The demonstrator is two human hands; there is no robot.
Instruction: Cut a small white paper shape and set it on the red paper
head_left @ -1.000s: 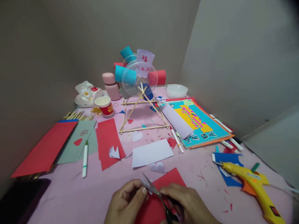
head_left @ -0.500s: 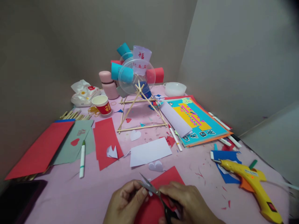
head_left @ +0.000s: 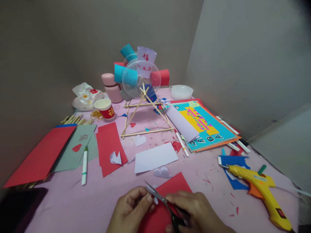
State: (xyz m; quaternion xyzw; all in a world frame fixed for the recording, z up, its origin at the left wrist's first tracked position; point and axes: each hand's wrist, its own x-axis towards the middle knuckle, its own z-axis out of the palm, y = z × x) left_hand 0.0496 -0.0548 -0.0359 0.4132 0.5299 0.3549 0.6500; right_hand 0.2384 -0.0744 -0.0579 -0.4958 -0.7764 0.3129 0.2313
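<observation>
Black-handled scissors (head_left: 160, 198) are gripped in my right hand (head_left: 194, 208), their blades pointing up and left, nearly closed. My left hand (head_left: 133, 208) pinches a small piece of paper (head_left: 155, 200) right at the blades; the fingers hide most of it. Under both hands lies a red paper sheet (head_left: 175, 187). Just beyond them are a pale folded heart cutout (head_left: 161, 172) and a white paper rectangle (head_left: 155, 157). Further off, a white heart (head_left: 140, 140) rests on the pink tablecloth.
A stick-framed wheel model with coloured cups (head_left: 141, 74) stands at the back centre. On the right lies a yellow hot glue gun (head_left: 261, 187). A paper cup (head_left: 105, 109), a green marker (head_left: 84, 165) and red paper (head_left: 43, 153) are at left, with a dark phone-like slab (head_left: 23, 207) nearer.
The scissor blades have closed a little against the paper piece in my left hand. The whole view has shifted very slightly; other objects rest as before.
</observation>
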